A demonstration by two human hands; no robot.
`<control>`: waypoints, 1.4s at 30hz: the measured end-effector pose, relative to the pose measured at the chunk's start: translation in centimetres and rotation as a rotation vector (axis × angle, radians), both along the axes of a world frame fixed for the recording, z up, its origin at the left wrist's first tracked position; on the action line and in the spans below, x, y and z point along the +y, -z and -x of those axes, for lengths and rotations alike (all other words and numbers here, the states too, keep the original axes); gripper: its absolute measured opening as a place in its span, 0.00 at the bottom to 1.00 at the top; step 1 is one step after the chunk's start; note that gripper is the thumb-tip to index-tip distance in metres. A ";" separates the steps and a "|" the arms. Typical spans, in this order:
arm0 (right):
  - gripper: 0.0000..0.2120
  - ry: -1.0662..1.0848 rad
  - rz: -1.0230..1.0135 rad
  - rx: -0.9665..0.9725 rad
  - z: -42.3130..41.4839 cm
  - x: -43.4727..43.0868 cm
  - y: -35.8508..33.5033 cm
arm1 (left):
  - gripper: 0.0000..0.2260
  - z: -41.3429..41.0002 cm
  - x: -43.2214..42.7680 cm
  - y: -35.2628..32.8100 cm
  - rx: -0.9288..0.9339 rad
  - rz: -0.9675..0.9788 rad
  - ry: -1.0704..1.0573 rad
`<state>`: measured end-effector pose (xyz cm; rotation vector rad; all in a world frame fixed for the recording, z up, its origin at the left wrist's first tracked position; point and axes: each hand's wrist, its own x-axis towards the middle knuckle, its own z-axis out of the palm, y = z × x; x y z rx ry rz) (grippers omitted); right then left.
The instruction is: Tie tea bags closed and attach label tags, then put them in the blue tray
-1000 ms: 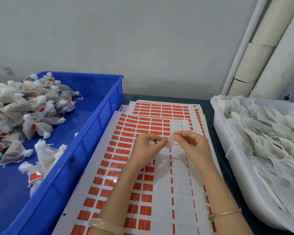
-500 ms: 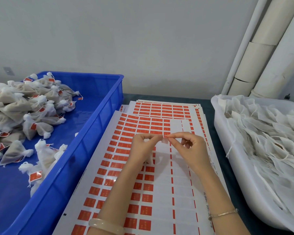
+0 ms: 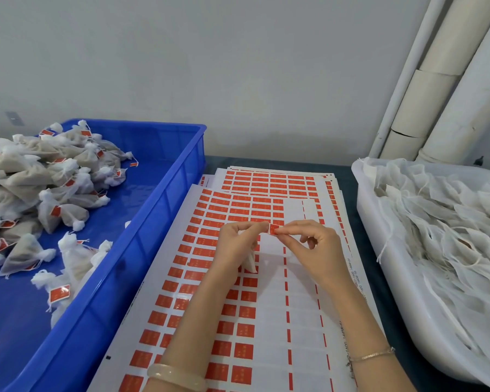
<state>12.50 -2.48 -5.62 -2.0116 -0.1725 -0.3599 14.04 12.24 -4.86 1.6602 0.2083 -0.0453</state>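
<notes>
Red now shows between your fingertips. The label tag [image 3: 272, 230] was only a pale scrap half a second ago, and now its printed face is turned up. Your left hand [image 3: 235, 241] pinches its left edge between thumb and forefinger. Your right hand [image 3: 317, 250] pinches the right end the same way, with its other fingers loosely curled.

The tea bag [image 3: 251, 263] hangs under your left palm, just above the label sheet [image 3: 303, 321]. Your hands have barely shifted over the sheet. The string is too fine to make out, so you cannot confirm from here that it runs inside the tag.

My reading is that the tag has just been folded shut and is being pressed. If so, this bag is nearly finished and only needs a firm squeeze before it goes left.

The blue tray [image 3: 159, 222] sits just beside the sheet on that side and already holds a heap of tagged bags [image 3: 40, 188]. On your right, well apart from the tray, the white tub [image 3: 371, 236] is still full of untied bags [image 3: 436, 222], so most of the job remains.
</notes>
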 end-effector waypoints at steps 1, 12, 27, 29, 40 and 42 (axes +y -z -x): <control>0.09 0.002 0.011 0.003 0.0 0.0 0.1 | 0.08 0.0 0.0 0.0 -0.005 0.000 0.002; 0.07 0.049 -0.058 0.021 -0.3 0.1 0.2 | 0.06 0.1 0.0 0.5 -0.161 -0.137 0.099; 0.03 0.102 0.084 0.020 -0.3 -0.1 0.7 | 0.04 0.0 -0.1 1.0 -0.235 -0.211 0.205; 0.03 0.111 0.101 0.028 -0.4 0.0 0.8 | 0.04 -0.1 -0.2 1.2 -0.237 -0.242 0.188; 0.02 0.140 0.112 0.055 -0.6 0.2 1.6 | 0.08 0.1 0.1 1.7 -0.259 -0.305 0.226; 0.02 0.145 0.090 0.047 -0.5 0.0 1.5 | 0.11 0.7 0.6 1.4 -0.227 -0.230 0.237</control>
